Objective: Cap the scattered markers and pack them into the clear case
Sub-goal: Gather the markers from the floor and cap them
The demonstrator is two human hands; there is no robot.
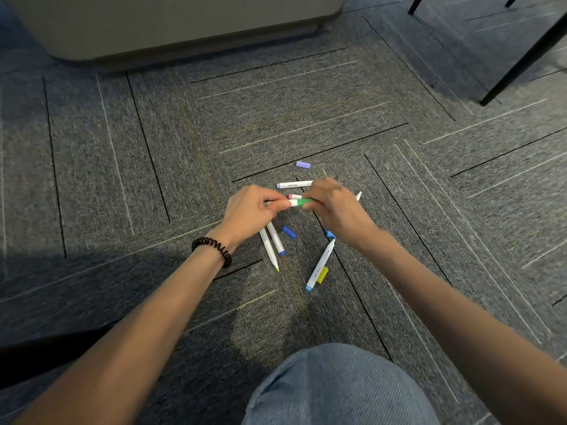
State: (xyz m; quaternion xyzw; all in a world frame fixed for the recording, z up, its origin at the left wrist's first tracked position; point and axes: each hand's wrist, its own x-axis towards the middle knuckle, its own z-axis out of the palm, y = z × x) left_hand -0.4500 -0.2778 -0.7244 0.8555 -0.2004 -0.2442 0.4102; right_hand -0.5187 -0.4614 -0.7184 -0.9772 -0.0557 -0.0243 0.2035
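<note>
The left grip (251, 211) is pinching a white marker (294, 203) while the right grip (334, 204) is clasping its green cap (306, 201) just above the carpet (276, 124). More markers (320, 265) and loose caps (289, 232) are lying scattered beneath them.

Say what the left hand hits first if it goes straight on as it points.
Probably the green cap that the right hand grips, just ahead of the left hand.

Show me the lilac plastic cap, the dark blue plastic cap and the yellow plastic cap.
lilac plastic cap (303, 164), head view, its middle.
dark blue plastic cap (289, 232), head view, its middle.
yellow plastic cap (323, 275), head view, uncovered right part.
</note>
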